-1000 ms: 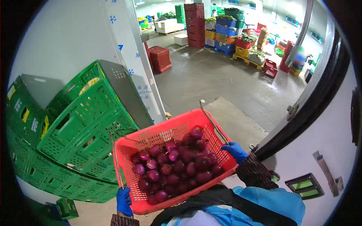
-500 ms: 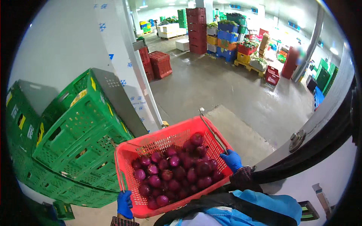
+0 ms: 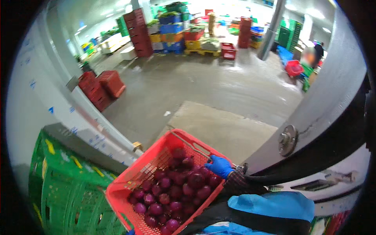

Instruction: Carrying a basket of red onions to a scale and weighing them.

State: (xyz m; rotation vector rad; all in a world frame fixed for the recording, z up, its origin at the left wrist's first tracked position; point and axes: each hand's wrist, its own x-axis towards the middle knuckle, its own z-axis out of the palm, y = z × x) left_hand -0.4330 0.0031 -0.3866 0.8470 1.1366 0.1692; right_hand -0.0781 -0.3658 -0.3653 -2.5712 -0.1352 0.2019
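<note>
A red plastic basket (image 3: 138, 163) with slotted walls is held in front of me, loaded with purple-skinned red onions (image 3: 176, 192). My right hand (image 3: 220, 167), in a blue glove, is closed round the wire handle (image 3: 192, 147) at the basket's right side. Of my left hand (image 3: 131, 232) only a sliver of blue glove shows at the lower edge, by the basket's near left corner. It is at the left handle; its fingers are mostly cut off by the frame.
Green crates (image 3: 70, 196) are stacked close on my left. A doorway opens ahead, with a metal fitting (image 3: 288, 140) on its right side. Beyond the wet floor (image 3: 188, 80) stand red crates (image 3: 101, 90), stacked produce crates (image 3: 171, 37), a grey post (image 3: 270, 33) and a person (image 3: 318, 51).
My view has turned to the right, and the doorway now lies more squarely ahead. The basket has shifted left and down in view, with my left hand nearly out of the picture.
</note>
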